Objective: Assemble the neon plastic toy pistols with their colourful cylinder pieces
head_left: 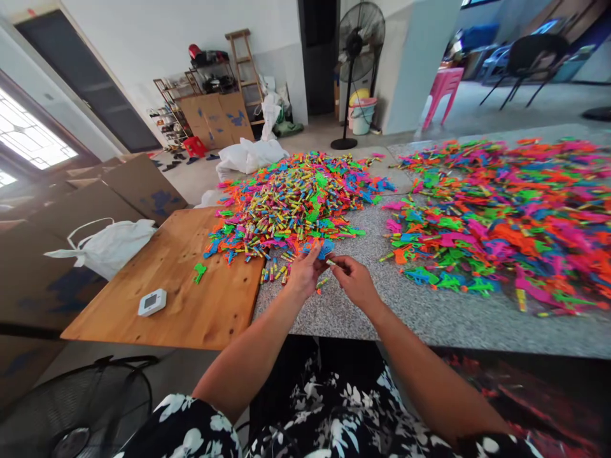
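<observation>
My left hand [304, 272] is closed on a blue plastic toy [325, 248], pistol-like in outline, near the front of the granite tabletop [344, 312]. My right hand [352, 278] meets it from the right, thumb and finger pinching a small wrapped tube [330, 262] close to the toy. Whether tube and toy touch I cannot tell. Behind my hands rises a heap of small yellow-labelled tubes [281, 210] mixed with bright plastic toys. Several loose tubes [272, 270] lie beside my left hand.
To the right spreads a wide pile of coloured toys [477, 235]. A wooden board [191, 305] on the left carries a white timer-like device [152, 302] and one green toy [199, 272]. A white bag [119, 245], cardboard boxes [95, 210] and a floor fan [76, 413] flank it.
</observation>
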The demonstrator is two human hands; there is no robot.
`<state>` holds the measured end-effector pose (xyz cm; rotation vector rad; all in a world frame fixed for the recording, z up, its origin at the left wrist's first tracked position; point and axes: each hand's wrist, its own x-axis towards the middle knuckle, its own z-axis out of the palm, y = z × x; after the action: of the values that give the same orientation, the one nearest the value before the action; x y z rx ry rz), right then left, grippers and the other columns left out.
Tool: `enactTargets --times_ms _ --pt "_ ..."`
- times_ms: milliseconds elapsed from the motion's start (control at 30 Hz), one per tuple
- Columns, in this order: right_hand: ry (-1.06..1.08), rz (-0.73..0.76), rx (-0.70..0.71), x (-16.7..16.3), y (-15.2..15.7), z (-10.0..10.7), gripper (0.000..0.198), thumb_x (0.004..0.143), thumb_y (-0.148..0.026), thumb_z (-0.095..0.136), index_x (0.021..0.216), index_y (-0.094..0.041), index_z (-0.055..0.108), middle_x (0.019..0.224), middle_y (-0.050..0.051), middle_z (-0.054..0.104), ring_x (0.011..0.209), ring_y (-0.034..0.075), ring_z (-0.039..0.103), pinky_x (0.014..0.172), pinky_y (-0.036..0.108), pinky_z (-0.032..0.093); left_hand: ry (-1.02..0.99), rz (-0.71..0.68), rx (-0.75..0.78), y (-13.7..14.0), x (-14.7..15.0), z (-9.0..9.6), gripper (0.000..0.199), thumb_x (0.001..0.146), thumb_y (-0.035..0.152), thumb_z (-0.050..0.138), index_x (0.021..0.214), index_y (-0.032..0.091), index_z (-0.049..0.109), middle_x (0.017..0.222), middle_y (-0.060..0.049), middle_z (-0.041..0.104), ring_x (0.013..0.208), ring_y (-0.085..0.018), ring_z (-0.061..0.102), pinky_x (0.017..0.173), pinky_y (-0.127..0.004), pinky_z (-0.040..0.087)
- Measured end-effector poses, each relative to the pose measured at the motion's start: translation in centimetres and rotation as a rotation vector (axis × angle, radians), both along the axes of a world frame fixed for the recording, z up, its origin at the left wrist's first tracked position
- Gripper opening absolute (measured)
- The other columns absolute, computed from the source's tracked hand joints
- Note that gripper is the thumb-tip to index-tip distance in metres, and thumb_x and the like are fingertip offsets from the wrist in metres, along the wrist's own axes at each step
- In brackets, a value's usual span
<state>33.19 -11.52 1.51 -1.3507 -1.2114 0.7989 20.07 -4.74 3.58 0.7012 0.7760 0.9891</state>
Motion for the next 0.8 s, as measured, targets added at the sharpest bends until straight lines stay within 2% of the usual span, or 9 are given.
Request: enactTargets --times_ms 100,300,433,567,800 --pt "-0.003 0.009 0.02 0.0 -0.1 0.2 0.029 0.088 -0.046 0.068 0.099 -0.02 0.075 0.088 0.004 0.075 0.078 0.019 0.067 0.075 0.033 0.054 0.018 0.001 0.022 -0.3 0.2 0.1 0.047 0.074 0.052 0.091 0.097 0.017 0.071 0.096 -0.007 0.08 0.1 -0.023 0.078 0.082 -0.03 0.058" --pt "0.195 0.054 -0.059 0.0 -0.2 -0.1 0.035 0.085 -0.052 0.071 0.097 -0.02 0.074 0.065 -0.003 0.061 0.051 0.013 0.051 0.05 0.028 0.043 0.033 -0.02 0.037 -0.8 0.4 0.2 0.046 0.076 0.054 0.088 0.097 0.016 0.071 0.097 -0.009 0.08 0.101 -0.025 0.077 0.086 -0.034 0.059" --pt "0.336 0.091 -0.044 0.0 0.0 -1.0 0.039 0.084 -0.054 0.074 0.101 -0.02 0.074 0.065 -0.003 0.06 0.055 0.014 0.053 0.053 0.029 0.047 0.029 -0.024 0.052 -0.9 0.4 0.5 0.044 0.079 0.051 0.086 0.1 0.016 0.072 0.098 -0.009 0.08 0.102 -0.024 0.077 0.089 -0.035 0.059" --pt "0.408 0.06 -0.03 0.1 0.2 -1.4 0.045 0.079 -0.055 0.079 0.106 -0.019 0.075 0.067 -0.003 0.061 0.059 0.013 0.055 0.057 0.029 0.051 0.036 0.007 0.06 -1.0 0.6 0.8 0.044 0.078 0.05 0.088 0.101 0.016 0.071 0.096 -0.007 0.079 0.098 -0.023 0.077 0.088 -0.034 0.059" --pt "0.495 0.081 -0.102 0.7 -0.2 0.0 0.041 0.071 -0.057 0.085 0.083 -0.019 0.074 0.061 -0.002 0.062 0.045 0.011 0.051 0.042 0.026 0.044 0.035 0.006 0.102 -1.5 1.0 0.6 0.051 0.071 0.055 0.092 0.102 0.018 0.074 0.097 -0.006 0.079 0.095 -0.022 0.077 0.083 -0.031 0.057"
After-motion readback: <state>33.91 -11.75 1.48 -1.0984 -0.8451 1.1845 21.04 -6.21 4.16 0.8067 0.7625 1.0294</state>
